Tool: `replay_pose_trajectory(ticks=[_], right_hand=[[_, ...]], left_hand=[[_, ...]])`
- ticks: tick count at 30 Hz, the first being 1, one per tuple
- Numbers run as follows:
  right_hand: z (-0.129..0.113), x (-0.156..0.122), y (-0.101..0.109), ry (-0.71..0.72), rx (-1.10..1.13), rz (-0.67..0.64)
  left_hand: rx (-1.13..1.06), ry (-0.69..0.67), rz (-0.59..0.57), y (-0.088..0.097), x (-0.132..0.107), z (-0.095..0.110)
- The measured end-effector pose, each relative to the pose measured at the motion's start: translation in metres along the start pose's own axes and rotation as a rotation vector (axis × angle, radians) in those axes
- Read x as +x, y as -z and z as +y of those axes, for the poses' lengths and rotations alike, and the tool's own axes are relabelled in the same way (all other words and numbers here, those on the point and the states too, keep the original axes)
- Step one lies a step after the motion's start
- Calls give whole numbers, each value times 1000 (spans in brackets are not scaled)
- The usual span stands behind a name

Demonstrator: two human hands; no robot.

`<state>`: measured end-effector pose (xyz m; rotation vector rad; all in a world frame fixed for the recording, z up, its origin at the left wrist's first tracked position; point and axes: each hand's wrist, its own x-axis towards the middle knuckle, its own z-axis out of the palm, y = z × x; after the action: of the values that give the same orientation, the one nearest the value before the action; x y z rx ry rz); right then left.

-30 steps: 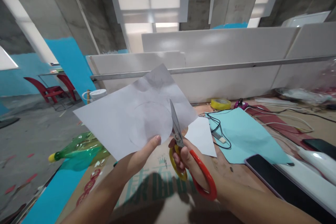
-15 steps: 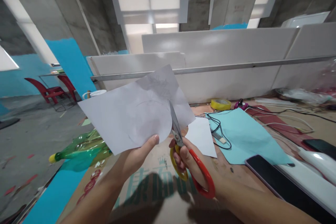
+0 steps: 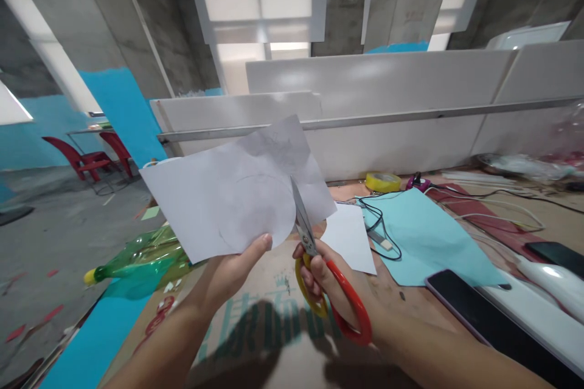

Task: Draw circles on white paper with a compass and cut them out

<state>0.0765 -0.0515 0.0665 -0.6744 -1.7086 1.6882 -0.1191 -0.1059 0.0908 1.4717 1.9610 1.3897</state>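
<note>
My left hand point(image 3: 232, 270) pinches the lower edge of a white sheet of paper point(image 3: 214, 200) and holds it up in front of me. A faint circle is drawn on the sheet. My right hand point(image 3: 335, 282) grips scissors point(image 3: 319, 261) with red and yellow handles. Their blades point up into the paper along the circle's right side. A smaller white piece point(image 3: 349, 237) hangs behind the scissors.
On the cardboard-covered table point(image 3: 274, 328) lie a light blue sheet point(image 3: 424, 237), a yellow tape roll point(image 3: 383, 182), black cables point(image 3: 381, 225), a dark phone point(image 3: 474, 310) and a white device point(image 3: 547, 279). A green plastic bottle point(image 3: 137, 261) lies at the left edge. White partition panels point(image 3: 387, 134) stand behind.
The paper has turned a little and shifted right and down in my left hand. The scissors have worked slightly further up along the drawn circle.
</note>
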Motion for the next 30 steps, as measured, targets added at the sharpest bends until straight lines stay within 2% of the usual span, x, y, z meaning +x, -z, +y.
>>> replay_pose_trajectory(ticks=[4, 8, 14, 23, 26, 30], right_hand=[[-7, -3, -1, -48, -41, 50], [-12, -5, -1, -69, -85, 34], [-1, -1, 0, -32, 70, -29], [-19, -8, 7, -61, -163, 9], [-18, -7, 5, -80, -130, 13], [-19, -6, 2, -75, -65, 24]], left_hand=[[4, 1, 16, 1, 1, 0], [13, 14, 21, 1, 1, 0], [18, 9, 22, 2, 2, 1], [12, 59, 31, 4, 6, -5], [27, 31, 40, 6, 6, -3], [60, 94, 81, 9, 7, -4]])
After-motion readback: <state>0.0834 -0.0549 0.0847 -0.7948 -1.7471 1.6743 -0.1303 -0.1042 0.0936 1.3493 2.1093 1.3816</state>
